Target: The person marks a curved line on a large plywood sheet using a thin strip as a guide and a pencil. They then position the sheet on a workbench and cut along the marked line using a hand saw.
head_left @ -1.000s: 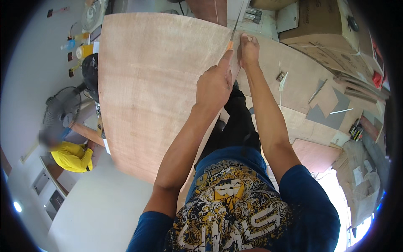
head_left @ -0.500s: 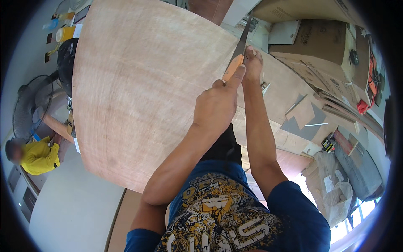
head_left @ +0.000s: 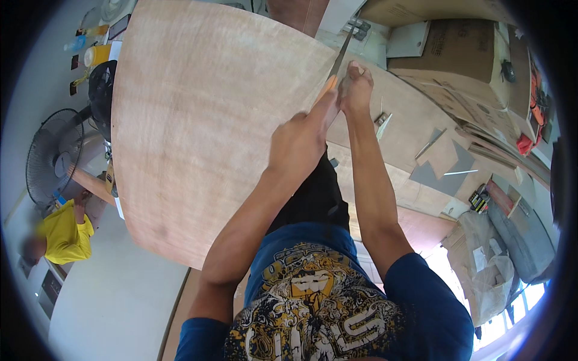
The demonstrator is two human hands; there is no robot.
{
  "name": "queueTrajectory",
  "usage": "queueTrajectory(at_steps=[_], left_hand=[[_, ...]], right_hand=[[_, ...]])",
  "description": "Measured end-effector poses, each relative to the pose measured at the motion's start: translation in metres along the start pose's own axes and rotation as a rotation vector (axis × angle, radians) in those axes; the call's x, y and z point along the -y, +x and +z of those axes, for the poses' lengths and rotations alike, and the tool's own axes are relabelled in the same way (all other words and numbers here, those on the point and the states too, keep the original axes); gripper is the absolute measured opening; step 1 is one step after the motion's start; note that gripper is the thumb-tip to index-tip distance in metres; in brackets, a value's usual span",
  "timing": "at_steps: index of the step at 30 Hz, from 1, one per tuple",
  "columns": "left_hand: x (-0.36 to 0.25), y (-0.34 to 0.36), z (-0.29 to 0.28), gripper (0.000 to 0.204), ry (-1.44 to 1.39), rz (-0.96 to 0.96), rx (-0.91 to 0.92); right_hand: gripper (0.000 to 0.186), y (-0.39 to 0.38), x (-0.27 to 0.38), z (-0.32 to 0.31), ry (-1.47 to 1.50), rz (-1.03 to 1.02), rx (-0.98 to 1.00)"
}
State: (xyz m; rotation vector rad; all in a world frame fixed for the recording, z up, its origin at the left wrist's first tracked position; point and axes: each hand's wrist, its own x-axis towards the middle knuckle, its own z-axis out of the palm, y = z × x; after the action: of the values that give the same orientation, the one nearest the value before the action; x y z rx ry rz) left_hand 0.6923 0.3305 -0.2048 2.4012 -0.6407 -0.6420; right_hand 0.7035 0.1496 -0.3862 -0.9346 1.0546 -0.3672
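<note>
My left hand (head_left: 298,141) is closed round the orange handle of a handsaw (head_left: 342,55). Its dark, narrow blade points away from me along the right edge of a large pale plywood sheet (head_left: 198,132). Just right of the saw, my right hand (head_left: 356,87) is closed, with its fingers curled by the sheet's edge. What those fingers grip, if anything, is hidden. Most of the saw handle is covered by my left hand.
Cardboard boxes (head_left: 448,51) stand at the far right. A grey sheet piece (head_left: 436,177) and thin wood offcuts lie on the board at right. Left of the plywood are a fan (head_left: 55,156) and a person in a yellow shirt (head_left: 67,231). A white panel (head_left: 114,301) lies near left.
My left hand has shifted slightly left and the saw handle now shows more edge-on. My right hand stays near the blade. The person in yellow leans lower.
</note>
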Motion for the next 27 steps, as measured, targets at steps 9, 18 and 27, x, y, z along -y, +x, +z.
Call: queueTrajectory(at_steps=[9,18,27], left_hand=[[-0.018,-0.073,-0.046,0.059,0.004,-0.067,0.136],[-0.011,0.034,0.004,0.054,0.018,0.013,0.014],[-0.023,-0.095,-0.063,0.055,-0.008,-0.116,0.173]], right_hand=[[0.017,0.017,-0.017,-0.011,0.086,-0.061,0.027],[0.017,0.004,-0.004,0.003,0.139,0.02,-0.022],[0.017,0.014,-0.012,-0.002,0.112,-0.066,0.015]])
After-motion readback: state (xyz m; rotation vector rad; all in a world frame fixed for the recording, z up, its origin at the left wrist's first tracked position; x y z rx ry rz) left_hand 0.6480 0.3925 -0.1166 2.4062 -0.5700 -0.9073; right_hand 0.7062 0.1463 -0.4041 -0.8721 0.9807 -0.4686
